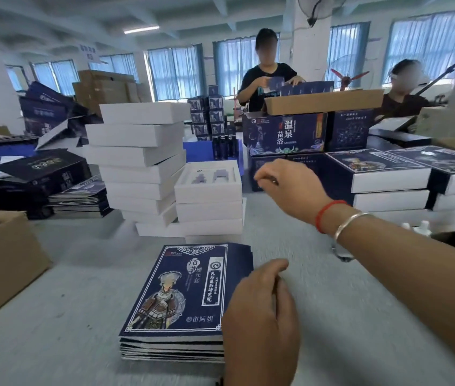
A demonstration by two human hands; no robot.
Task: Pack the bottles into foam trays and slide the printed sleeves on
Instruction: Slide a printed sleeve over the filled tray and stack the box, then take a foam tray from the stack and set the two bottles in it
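- I am seeing the printed sleeves (176,299) lying flat in a stack on the desk (332,316), at about six o'clock from the middle of my view.
- My left grip (262,310) is resting at the stack's right edge, fingers loosely curled against the top sleeve; I cannot tell if it is pinching it.
- My right grip (290,188) is hovering above the desk at about one o'clock from the stack, fingers curled, blurred; I cannot tell whether it is grasping anything.
- An open foam tray (209,176) is sitting on a short pile of white trays at twelve o'clock from the sleeves, its cutouts showing.
- A taller white box stack (137,160) is leaning at eleven o'clock.
- Dark bottles (223,147) are standing behind the open tray.
- Sleeved boxes (382,174) are lying stacked at two o'clock.
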